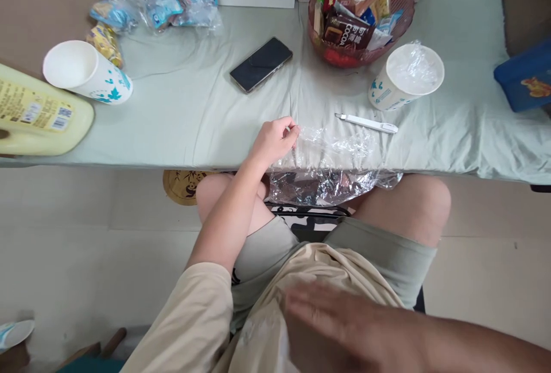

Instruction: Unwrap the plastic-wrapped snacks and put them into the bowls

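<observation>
Nearest the camera, at lower right: right hand (pixel 331 321), blurred, raised in front of a beige T-shirt (pixel 185 315), fingers extended and seemingly close together (too smeared to tell whether anything is held). Farther forward, over the table edge: left hand (pixel 274 139), thumb and forefinger pinched together on one corner of a sheet of clear plastic film (pixel 333 185). Film crumpled and glossy, spread partly on the pale green tablecloth (pixel 181 115), partly draped down over the edge between the knees. Just beyond the film, to the right: a slim white craft knife (pixel 370 124), lying flat. Behind the knife: a white paper cup (pixel 387 93) with crumpled clear plastic at its mouth, beside a translucent red bowl (pixel 344 58) of snack packets (one brown, printed COCOA). Ahead of the left hand, well apart from it: a dark-screened smartphone (pixel 262 65), lying askew. At far left: a second paper cup (pixel 92 74), just beside a pale yellow bottle (pixel 47 117), label uppermost.
</observation>
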Motion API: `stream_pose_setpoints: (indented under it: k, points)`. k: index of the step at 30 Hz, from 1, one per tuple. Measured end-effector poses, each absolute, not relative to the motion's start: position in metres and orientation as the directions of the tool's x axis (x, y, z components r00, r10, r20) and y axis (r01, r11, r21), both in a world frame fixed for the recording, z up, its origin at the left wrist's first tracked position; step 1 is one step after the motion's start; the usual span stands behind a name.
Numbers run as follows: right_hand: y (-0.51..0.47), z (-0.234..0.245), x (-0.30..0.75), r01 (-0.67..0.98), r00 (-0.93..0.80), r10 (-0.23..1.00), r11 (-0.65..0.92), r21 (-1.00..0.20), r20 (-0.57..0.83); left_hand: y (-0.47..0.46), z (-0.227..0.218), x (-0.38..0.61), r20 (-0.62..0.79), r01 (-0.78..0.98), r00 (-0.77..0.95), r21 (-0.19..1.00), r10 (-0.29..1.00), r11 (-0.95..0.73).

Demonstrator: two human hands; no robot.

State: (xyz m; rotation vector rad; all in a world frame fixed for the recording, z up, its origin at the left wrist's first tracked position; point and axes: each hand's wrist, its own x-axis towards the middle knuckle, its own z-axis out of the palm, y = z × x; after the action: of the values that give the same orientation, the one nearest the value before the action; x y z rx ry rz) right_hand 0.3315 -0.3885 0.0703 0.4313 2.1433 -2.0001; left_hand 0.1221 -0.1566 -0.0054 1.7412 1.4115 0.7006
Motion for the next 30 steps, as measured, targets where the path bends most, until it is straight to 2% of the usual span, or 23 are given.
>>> stream_pose_setpoints:
  k: [2, 4, 7, 10, 12, 15, 23, 27, 30]
  points:
    - [-0.389, 0.056, 0.337, 0.368, -0.926, 0.100, 0.027, -0.929, -0.364, -0.156, -0.006, 0.123, -0.053, 0.555, 0.235, 0.827, 0.970, -0.090]
    - [-0.392, 0.046, 0.339, 0.374, -0.915, 0.167, 0.015, -0.927, -0.367, -0.156, -0.007, 0.125, -0.050, 0.566, 0.237, 0.818, 0.970, -0.096]
    - [-0.381, 0.038, 0.343, 0.383, -0.846, 0.415, 0.034, -0.923, -0.336, -0.158, -0.007, 0.125, -0.044, 0.579, 0.232, 0.809, 0.972, -0.102]
    - [-0.343, 0.033, 0.350, 0.443, -0.587, 0.745, -0.030, -0.896, -0.316, -0.159, -0.006, 0.125, -0.045, 0.573, 0.218, 0.814, 0.975, -0.090]
    - [-0.315, 0.032, 0.356, 0.435, -0.459, 0.845, -0.055, -0.899, -0.274, -0.159, -0.005, 0.125, -0.050, 0.565, 0.214, 0.821, 0.975, -0.082]
    - [-0.288, 0.033, 0.360, 0.419, -0.388, 0.895, -0.042, -0.907, -0.220, -0.159, -0.005, 0.125, -0.059, 0.564, 0.218, 0.822, 0.974, -0.076]
    - [-0.286, 0.032, 0.356, 0.382, -0.408, 0.891, -0.031, -0.924, -0.198, -0.158, -0.005, 0.126, -0.071, 0.557, 0.203, 0.829, 0.977, -0.055]
    - [-0.286, 0.031, 0.361, 0.285, -0.458, 0.846, -0.151, -0.946, -0.273, -0.158, -0.005, 0.126, -0.069, 0.537, 0.207, 0.842, 0.976, -0.055]
    - [-0.287, 0.034, 0.368, 0.238, -0.354, 0.884, -0.230, -0.944, -0.305, -0.158, -0.005, 0.126, -0.066, 0.535, 0.207, 0.843, 0.976, -0.056]
